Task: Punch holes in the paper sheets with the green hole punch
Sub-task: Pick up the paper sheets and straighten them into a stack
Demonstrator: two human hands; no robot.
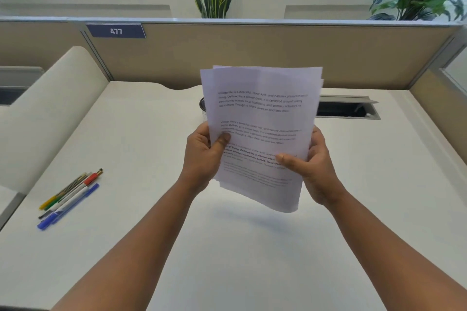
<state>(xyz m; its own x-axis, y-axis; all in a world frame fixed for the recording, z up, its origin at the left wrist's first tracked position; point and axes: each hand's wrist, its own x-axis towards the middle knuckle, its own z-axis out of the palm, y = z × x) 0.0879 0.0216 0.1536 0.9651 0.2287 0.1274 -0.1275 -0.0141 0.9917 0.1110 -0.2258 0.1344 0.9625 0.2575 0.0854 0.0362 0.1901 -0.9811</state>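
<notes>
A loose stack of white paper sheets (262, 118) with printed text is held upright above the white desk (227, 247). My left hand (202, 151) grips the stack's left edge, thumb on the front page. My right hand (310, 161) grips the lower right edge, thumb pressed on the text. The sheets are slightly fanned at the top. No green hole punch is in view.
Several pens and markers (69, 195) lie at the desk's left. A dark-rimmed cup (203, 106) peeks out behind the paper. A cable slot with an open lid (347, 108) is at the back right. Beige partition panels (252, 53) enclose the desk.
</notes>
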